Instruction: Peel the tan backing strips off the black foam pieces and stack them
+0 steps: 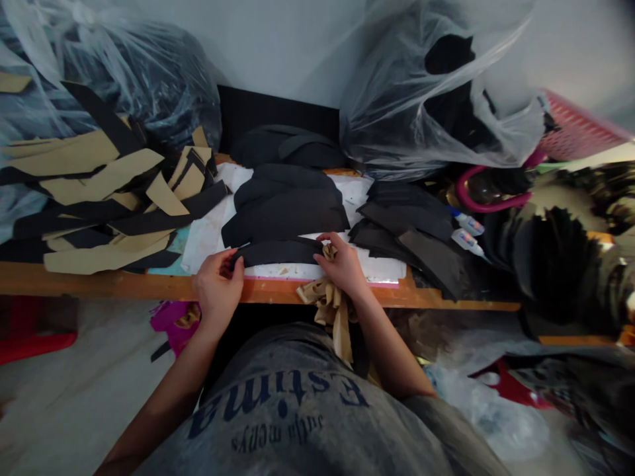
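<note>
Wooden workbench, lower middle of frame: white paper under a black foam strip, long axis left-right, lying between both hands. Left hand pinches its left end; right hand rests on its right end, grip unclear.

Left of the hands, cut tan and black sheets are heaped on the bench. Beyond the hands, clear plastic bags are piled against the wall. To the right, two small squeeze bottles are laid beside stacked black pieces, and a pink basket is seen farther off.
</note>
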{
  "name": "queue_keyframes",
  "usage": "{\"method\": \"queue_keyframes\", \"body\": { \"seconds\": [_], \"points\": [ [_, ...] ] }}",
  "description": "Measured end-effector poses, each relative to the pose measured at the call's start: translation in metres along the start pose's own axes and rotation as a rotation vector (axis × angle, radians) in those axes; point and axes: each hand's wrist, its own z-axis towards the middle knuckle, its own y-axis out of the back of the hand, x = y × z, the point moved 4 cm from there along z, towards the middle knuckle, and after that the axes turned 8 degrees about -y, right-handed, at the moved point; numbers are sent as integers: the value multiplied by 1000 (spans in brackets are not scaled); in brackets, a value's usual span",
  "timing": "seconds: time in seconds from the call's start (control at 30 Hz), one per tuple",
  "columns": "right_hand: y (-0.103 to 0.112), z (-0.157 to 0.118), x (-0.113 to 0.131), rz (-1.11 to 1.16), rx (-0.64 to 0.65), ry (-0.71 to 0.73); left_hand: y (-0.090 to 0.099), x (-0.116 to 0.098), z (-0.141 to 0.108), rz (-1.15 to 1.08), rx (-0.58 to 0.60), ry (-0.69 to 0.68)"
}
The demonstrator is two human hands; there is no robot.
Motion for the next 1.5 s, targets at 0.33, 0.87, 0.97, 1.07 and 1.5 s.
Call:
{"method": "queue_keyframes", "body": {
  "seconds": [0.33, 0.87, 0.97, 1.07, 1.5],
  "points": [
    [-5, 2, 3, -173, 26, 12, 1, -5, -8, 24, 3, -5],
    [-4, 2, 11, -239, 24, -9, 1, -1, 8, 50, 12, 19],
    [-5, 2, 12, -272, 18, -10, 1, -2, 10, 97, 38, -7],
    [-7, 2, 13, -313, 14, -17, 2, -2, 13, 145, 77, -37],
    [-11, 0, 15, -396, 4, -20, 20, -5, 21, 340, 153, 68]
  ]
}}
